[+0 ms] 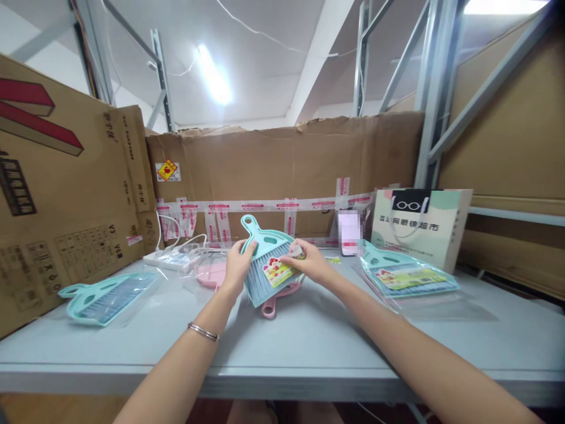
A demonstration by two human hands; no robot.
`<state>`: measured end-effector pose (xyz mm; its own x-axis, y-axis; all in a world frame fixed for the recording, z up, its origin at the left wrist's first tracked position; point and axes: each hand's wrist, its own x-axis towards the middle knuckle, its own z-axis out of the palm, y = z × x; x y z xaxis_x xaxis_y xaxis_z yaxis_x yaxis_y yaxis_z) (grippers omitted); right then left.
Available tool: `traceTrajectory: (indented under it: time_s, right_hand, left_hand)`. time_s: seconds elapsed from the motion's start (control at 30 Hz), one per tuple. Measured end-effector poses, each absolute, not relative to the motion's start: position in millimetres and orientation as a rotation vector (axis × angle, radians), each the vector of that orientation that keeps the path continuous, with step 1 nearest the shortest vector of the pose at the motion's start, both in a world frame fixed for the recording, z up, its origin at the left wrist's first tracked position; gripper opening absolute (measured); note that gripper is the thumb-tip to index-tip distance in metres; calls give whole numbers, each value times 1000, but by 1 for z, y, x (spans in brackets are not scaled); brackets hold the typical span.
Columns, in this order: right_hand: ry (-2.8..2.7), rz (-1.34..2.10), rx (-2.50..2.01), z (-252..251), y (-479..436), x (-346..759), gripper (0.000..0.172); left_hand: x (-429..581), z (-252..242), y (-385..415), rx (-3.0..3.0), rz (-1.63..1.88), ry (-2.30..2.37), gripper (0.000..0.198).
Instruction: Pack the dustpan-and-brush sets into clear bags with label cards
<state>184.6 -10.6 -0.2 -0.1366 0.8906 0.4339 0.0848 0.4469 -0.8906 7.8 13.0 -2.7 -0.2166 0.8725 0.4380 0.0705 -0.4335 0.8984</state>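
My left hand (239,263) grips the left edge of a mint-green dustpan with a brush nested in it (260,281), tilted above the table. Across its grey bristles lies a colourful label (276,272) with red and yellow print. At the label's right end, my right hand (310,262) pinches a curled, whitish corner of it between thumb and fingers. Below and partly hidden by the held set is a pink dustpan (269,309), its handle toward me. Another pink piece (209,274) in clear plastic lies just left of my left hand.
A bagged mint dustpan set (108,300) lies at left, and labelled, bagged sets (408,277) lie at right. Behind them stand a paper bag (419,227) and a phone (350,232). A power strip (174,258) with cables sits back left. Cardboard boxes (265,162) wall the table (335,344).
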Motion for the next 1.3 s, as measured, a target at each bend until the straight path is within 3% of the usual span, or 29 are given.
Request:
traceTrajectory:
  time_s: [0.2,0.33,0.6,0.87,1.0,1.1,1.2,1.3]
  right_hand:
    - [-1571,681,-872,-20,-2,169,34]
    - [-1535,554,-957,-20,-2,171,30]
    - [-1542,482,-1017,-20,0,175,29]
    - [-1410,416,-1057,-15,5,185,43]
    - [-1176,364,-1053,-15,14,196,61]
    - [-1034,704,-1024,-16,13,192,66]
    - [-983,1268,-833,-19,5,179,46]
    - [-892,1477,-713,-22,0,169,34]
  left_hand:
    - [14,3,0,1268,1383,1027,48]
    - [12,5,-5,1326,1152,889,42]
    - [9,4,-5,1479,1129,856,29]
    - [6,0,4,1396,1186,921,25]
    - [4,2,7,1257,1278,875,31]
    - [7,3,7,1169,1360,850,32]
    - [11,2,6,1140,1387,823,36]
    - [16,-1,6,1181,1390,828,37]
